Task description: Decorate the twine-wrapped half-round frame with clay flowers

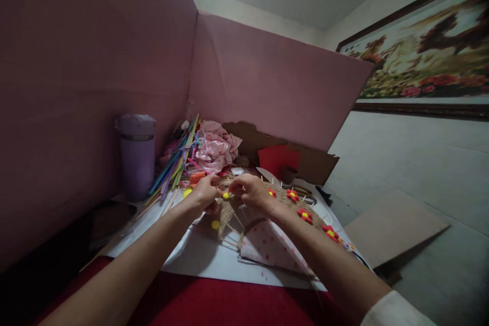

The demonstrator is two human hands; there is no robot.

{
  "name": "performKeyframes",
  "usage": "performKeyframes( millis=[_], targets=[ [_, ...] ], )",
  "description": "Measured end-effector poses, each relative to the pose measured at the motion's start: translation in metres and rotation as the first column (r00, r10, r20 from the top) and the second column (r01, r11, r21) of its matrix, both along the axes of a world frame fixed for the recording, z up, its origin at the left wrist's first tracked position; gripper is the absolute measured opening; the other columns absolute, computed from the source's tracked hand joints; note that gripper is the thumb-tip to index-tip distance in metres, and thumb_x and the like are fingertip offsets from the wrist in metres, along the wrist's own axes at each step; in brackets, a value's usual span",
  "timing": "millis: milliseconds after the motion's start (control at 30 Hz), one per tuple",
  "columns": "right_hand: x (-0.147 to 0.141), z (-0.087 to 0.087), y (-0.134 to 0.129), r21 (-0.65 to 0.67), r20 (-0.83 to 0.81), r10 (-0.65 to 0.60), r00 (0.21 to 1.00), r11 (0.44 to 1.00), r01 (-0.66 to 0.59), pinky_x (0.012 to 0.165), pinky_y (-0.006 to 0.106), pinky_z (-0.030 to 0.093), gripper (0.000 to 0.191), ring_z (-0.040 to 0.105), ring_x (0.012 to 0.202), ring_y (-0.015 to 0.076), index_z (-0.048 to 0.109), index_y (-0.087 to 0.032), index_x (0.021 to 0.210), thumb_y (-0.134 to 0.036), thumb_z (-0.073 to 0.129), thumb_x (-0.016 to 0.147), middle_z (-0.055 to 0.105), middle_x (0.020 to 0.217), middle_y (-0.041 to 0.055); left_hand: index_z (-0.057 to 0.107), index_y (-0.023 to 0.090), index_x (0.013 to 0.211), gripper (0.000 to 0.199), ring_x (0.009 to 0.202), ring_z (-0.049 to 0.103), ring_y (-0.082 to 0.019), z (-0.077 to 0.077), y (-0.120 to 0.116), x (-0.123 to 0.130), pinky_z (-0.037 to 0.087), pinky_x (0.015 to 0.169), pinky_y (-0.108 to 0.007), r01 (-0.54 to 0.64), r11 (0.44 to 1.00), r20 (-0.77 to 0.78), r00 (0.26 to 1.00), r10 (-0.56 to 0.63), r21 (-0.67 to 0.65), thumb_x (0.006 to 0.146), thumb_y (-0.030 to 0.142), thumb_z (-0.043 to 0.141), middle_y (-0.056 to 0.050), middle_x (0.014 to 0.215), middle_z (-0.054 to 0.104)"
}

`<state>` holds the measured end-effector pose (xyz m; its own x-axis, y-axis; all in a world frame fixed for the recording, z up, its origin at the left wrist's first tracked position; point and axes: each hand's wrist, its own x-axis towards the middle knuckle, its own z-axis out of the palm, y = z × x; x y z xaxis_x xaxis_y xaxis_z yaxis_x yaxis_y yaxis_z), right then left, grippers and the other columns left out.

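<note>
A fan-shaped frame of sticks woven with brown twine (pixel 228 211) lies in front of me, with a pink-dotted fabric panel (pixel 267 244) at its lower part. Red flowers with yellow centres (pixel 304 215) sit along its right side. My left hand (pixel 205 194) is closed at the weave's upper left, beside a small yellow disc (pixel 225 195). On the other side of that disc, my right hand (pixel 250 191) bends over with its fingers pinched together. What either set of fingertips grips is too small or hidden to make out. Another yellow disc (pixel 215 224) lies lower on the twine.
At the left stands a purple lidded cup (pixel 138 163), near a bundle of coloured strips (pixel 178 158). Crumpled pink fabric (pixel 216 145), red paper (pixel 278 160) and brown cardboard (pixel 315 164) are at the back. Scissors (pixel 301 190) lie behind the fan. Pink panels (pixel 267 76) wall the far side.
</note>
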<state>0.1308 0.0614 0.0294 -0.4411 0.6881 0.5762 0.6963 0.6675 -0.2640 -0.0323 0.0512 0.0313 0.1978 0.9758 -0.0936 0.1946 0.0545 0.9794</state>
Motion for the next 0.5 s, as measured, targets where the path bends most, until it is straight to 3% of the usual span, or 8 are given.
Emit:
performKeyframes(
  millis=[200,500],
  targets=[
    [-0.001,0.001,0.0032,0.009,0.056,0.043,0.997,0.999,-0.044,0.057,0.021,0.037,0.024,0.056,0.063,0.0116,0.066,-0.021,0.067,0.003,0.067,0.063,0.064,0.066,-0.0028,0.04,0.007,0.126,0.058,0.025,0.039,-0.01,-0.001,0.0007,0.0002,0.02,0.03,-0.016,0.007,0.998,0.054,0.999,-0.003,-0.066,0.072,0.016,0.057,0.011,0.031,0.037],
    [-0.0015,-0.0023,0.0093,0.027,0.101,0.025,0.995,0.999,-0.028,0.058,0.021,0.037,0.021,0.055,0.065,0.0128,0.066,-0.021,0.068,0.0,0.068,0.065,0.063,0.068,-0.0014,0.042,0.006,0.124,0.056,0.026,0.04,-0.01,-0.0042,0.002,0.0006,0.018,0.03,-0.017,0.008,0.998,0.06,0.998,-0.004,-0.069,0.072,0.016,0.058,0.009,0.032,0.04]
  ],
)
